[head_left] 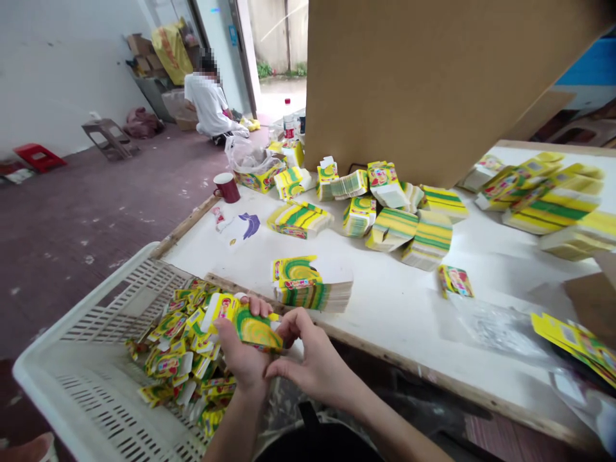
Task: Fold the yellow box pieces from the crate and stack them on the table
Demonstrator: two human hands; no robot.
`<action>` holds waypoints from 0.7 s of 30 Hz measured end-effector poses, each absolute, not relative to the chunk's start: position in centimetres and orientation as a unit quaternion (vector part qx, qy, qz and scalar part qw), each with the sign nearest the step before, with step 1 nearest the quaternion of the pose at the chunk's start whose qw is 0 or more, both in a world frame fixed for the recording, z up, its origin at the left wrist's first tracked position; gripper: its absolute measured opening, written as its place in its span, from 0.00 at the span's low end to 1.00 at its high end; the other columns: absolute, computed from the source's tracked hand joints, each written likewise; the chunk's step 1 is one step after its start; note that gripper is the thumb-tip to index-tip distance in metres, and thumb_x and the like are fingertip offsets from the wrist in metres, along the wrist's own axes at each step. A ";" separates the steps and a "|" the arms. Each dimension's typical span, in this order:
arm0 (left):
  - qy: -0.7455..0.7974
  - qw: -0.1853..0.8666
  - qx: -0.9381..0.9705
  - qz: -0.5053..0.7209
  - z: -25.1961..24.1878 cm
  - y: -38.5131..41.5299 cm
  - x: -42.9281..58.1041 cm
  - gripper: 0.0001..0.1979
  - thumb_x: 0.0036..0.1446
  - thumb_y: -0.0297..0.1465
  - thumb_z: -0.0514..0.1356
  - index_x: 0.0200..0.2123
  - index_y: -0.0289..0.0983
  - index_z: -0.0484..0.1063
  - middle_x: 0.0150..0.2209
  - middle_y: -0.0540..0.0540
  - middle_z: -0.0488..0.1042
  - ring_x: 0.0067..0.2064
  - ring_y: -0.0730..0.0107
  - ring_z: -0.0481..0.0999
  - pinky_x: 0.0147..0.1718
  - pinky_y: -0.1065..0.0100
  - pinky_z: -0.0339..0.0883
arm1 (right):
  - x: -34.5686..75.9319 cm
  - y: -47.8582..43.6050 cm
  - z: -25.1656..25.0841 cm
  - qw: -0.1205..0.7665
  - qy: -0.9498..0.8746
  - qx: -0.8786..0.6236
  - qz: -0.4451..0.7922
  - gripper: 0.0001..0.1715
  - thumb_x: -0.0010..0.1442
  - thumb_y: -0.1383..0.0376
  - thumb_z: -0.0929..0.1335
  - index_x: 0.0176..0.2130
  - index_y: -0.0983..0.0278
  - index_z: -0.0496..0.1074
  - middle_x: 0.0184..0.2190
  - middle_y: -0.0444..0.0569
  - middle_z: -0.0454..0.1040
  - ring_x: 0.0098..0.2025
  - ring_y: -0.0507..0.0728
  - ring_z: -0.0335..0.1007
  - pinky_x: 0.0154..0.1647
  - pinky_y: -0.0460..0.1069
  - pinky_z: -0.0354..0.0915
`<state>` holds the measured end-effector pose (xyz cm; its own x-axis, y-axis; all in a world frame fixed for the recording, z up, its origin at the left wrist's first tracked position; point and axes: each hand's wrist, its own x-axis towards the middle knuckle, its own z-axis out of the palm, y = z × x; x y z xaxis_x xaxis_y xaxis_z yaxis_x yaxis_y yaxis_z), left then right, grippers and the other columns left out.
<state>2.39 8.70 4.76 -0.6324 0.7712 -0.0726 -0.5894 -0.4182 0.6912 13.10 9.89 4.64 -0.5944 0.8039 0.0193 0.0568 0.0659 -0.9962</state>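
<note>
A yellow and green printed carton lies across my left hand, whose thumb and fingers wrap around its sides. At the carton's right end is my right hand, its fingers bent and close together; what they pinch there is partly hidden. Just beyond my hands, a stack of flat cartons stands at the front edge of the white table. Below and to the left, many small cartons are heaped in a white plastic crate.
More carton stacks lie across the table's back and right. A large cardboard sheet rises behind them. A maroon mug stands at the left corner. Clear plastic bags lie to the right. A person in white is low on the floor.
</note>
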 end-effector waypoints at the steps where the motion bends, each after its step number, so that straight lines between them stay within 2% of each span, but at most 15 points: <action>1: 0.370 0.412 0.140 0.821 4.4 8.5 2.3 0.27 0.44 0.58 0.60 0.29 0.38 0.69 0.24 0.52 0.64 0.26 0.74 0.66 0.28 0.72 0.68 | 13.2 10.0 4.5 0.310 -0.663 -0.327 0.598 0.25 0.43 0.71 0.76 0.37 0.62 0.62 0.32 0.40 0.66 0.34 0.52 0.62 0.35 0.45 0.61; 4: 0.447 0.419 0.195 0.766 2.9 7.4 2.2 0.30 0.40 0.60 0.61 0.31 0.39 0.72 0.27 0.49 0.71 0.31 0.67 0.71 0.30 0.69 0.70 | 14.0 10.8 4.2 0.324 -0.678 -0.338 0.566 0.19 0.48 0.73 0.74 0.38 0.62 0.66 0.31 0.41 0.69 0.33 0.52 0.64 0.34 0.45 0.60; 8: 0.552 0.374 0.237 0.707 1.4 5.9 1.1 0.16 0.47 0.41 0.68 0.36 0.38 0.75 0.33 0.49 0.78 0.37 0.67 0.75 0.41 0.69 0.70 | 15.8 12.3 4.3 0.339 -0.699 -0.356 0.519 0.06 0.53 0.73 0.70 0.32 0.63 0.71 0.27 0.41 0.73 0.30 0.52 0.67 0.32 0.45 0.61; 10: 0.569 0.389 0.251 0.680 1.5 5.7 -0.2 0.14 0.49 0.39 0.67 0.36 0.37 0.76 0.35 0.47 0.79 0.40 0.65 0.77 0.45 0.65 0.69 | 16.7 12.9 4.5 0.344 -0.716 -0.354 0.494 0.06 0.53 0.73 0.71 0.28 0.64 0.72 0.24 0.41 0.73 0.28 0.52 0.68 0.30 0.45 0.61; 11: 0.566 0.412 0.264 0.664 1.7 5.7 -1.0 0.16 0.51 0.42 0.65 0.38 0.36 0.77 0.38 0.45 0.80 0.42 0.62 0.77 0.47 0.62 0.69 | 17.1 13.1 4.6 0.346 -0.731 -0.347 0.475 0.06 0.53 0.73 0.71 0.27 0.64 0.72 0.24 0.42 0.74 0.28 0.52 0.68 0.30 0.45 0.61; 13: 0.536 0.468 0.300 0.635 2.6 5.8 -2.8 0.27 0.53 0.52 0.58 0.44 0.36 0.76 0.45 0.40 0.78 0.49 0.55 0.76 0.52 0.56 0.66 | 17.7 13.4 4.9 0.342 -0.781 -0.320 0.414 0.06 0.55 0.74 0.70 0.30 0.63 0.74 0.27 0.44 0.75 0.31 0.53 0.69 0.33 0.47 0.62; 14: 0.514 0.486 0.324 0.628 3.1 5.9 -3.5 0.35 0.51 0.58 0.54 0.49 0.37 0.73 0.50 0.38 0.76 0.52 0.51 0.74 0.55 0.53 0.63 | 17.9 13.4 5.0 0.330 -0.812 -0.301 0.376 0.07 0.57 0.74 0.69 0.32 0.63 0.75 0.28 0.46 0.75 0.33 0.54 0.68 0.34 0.47 0.62; 16: 0.503 0.500 0.404 0.578 4.1 5.9 -4.3 0.45 0.43 0.63 0.55 0.57 0.39 0.66 0.57 0.38 0.69 0.58 0.48 0.68 0.58 0.51 0.58 | 18.1 13.3 5.4 0.289 -0.872 -0.260 0.296 0.09 0.61 0.73 0.66 0.34 0.63 0.75 0.30 0.48 0.74 0.35 0.55 0.67 0.37 0.49 0.62; 17: 0.513 0.504 0.455 0.525 4.4 5.9 -4.2 0.49 0.37 0.62 0.61 0.60 0.40 0.62 0.60 0.38 0.67 0.59 0.47 0.66 0.59 0.51 0.57 | 18.0 13.1 5.5 0.267 -0.896 -0.239 0.263 0.10 0.62 0.72 0.65 0.34 0.62 0.75 0.30 0.48 0.74 0.36 0.56 0.66 0.38 0.51 0.62; 19: 0.542 0.504 0.548 0.391 4.8 5.8 -3.4 0.52 0.32 0.51 0.71 0.61 0.41 0.59 0.61 0.39 0.65 0.60 0.46 0.64 0.60 0.52 0.56 | 17.8 12.7 5.8 0.249 -0.920 -0.205 0.224 0.08 0.63 0.70 0.65 0.36 0.61 0.75 0.32 0.47 0.74 0.37 0.56 0.65 0.42 0.53 0.62; 20: 0.557 0.496 0.573 0.339 4.9 5.8 -2.8 0.50 0.34 0.45 0.73 0.60 0.41 0.59 0.60 0.39 0.66 0.60 0.47 0.64 0.59 0.52 0.57 | 17.7 12.5 5.9 0.261 -0.919 -0.204 0.214 0.07 0.62 0.69 0.66 0.40 0.60 0.74 0.35 0.48 0.73 0.39 0.58 0.65 0.46 0.55 0.62; 21: 0.572 0.484 0.586 0.308 4.9 5.8 -2.1 0.45 0.38 0.40 0.73 0.59 0.40 0.59 0.58 0.39 0.67 0.59 0.49 0.65 0.58 0.53 0.58 | 17.6 12.4 5.9 0.287 -0.909 -0.216 0.212 0.11 0.62 0.67 0.67 0.45 0.60 0.72 0.39 0.50 0.73 0.43 0.59 0.65 0.50 0.57 0.61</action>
